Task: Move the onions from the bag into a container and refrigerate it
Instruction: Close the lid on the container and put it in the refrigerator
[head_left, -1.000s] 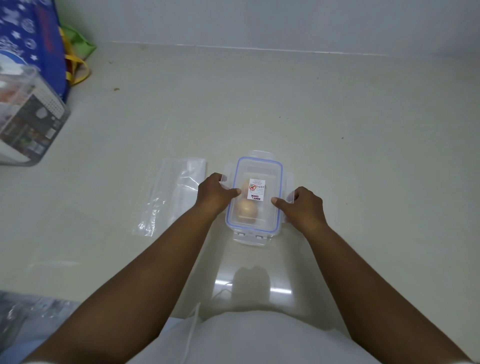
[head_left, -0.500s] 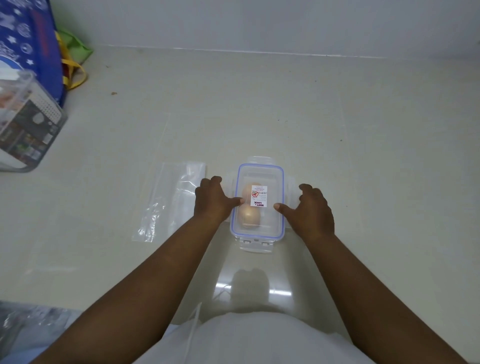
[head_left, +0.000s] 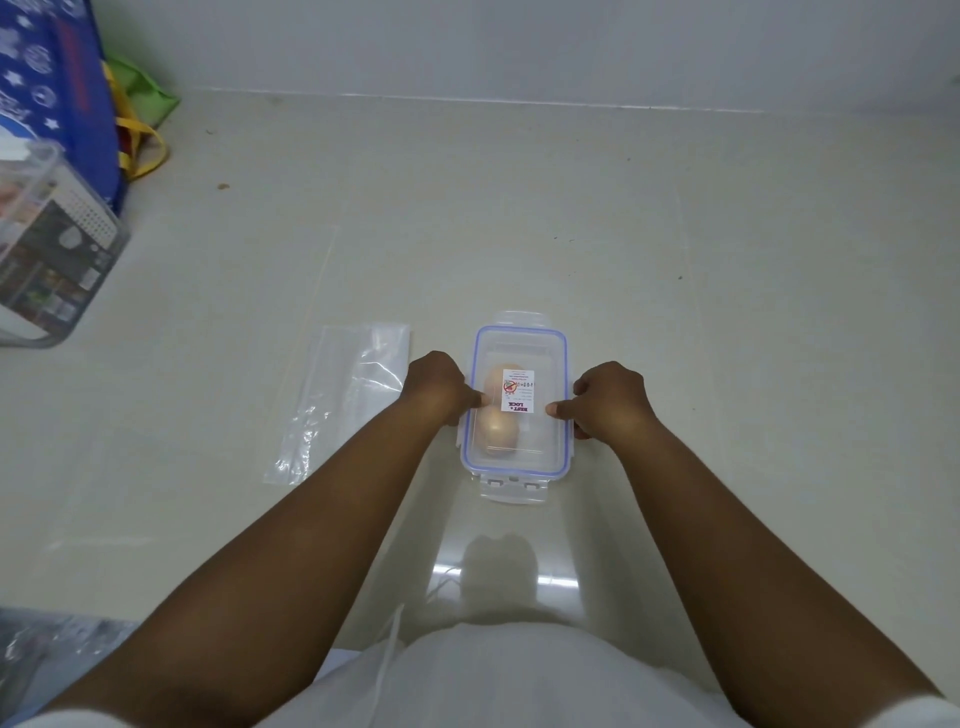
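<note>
A clear rectangular container (head_left: 519, 343) with a blue-sealed lid and a white sticker rests on the pale floor in front of me. Through the lid I see two brownish onions (head_left: 500, 427), one behind the other. My left hand (head_left: 438, 387) is curled on the container's left side, thumb pressing on the lid edge. My right hand (head_left: 609, 397) is curled on the right side, thumb on the lid. The front and back latch flaps stick out flat. An empty clear plastic bag (head_left: 343, 400) lies flat just left of my left hand.
At the far left stand a clear plastic bin (head_left: 49, 249) with printed packaging inside, a blue patterned bag (head_left: 57, 88) and a green bag with yellow handles (head_left: 137, 104). A wall runs along the back. Crumpled plastic (head_left: 47, 649) lies at the bottom left.
Both hands have closed in from spread fingers to curled grips on the container's long sides, and the camera view has shifted slightly. The container has stayed on the floor.
</note>
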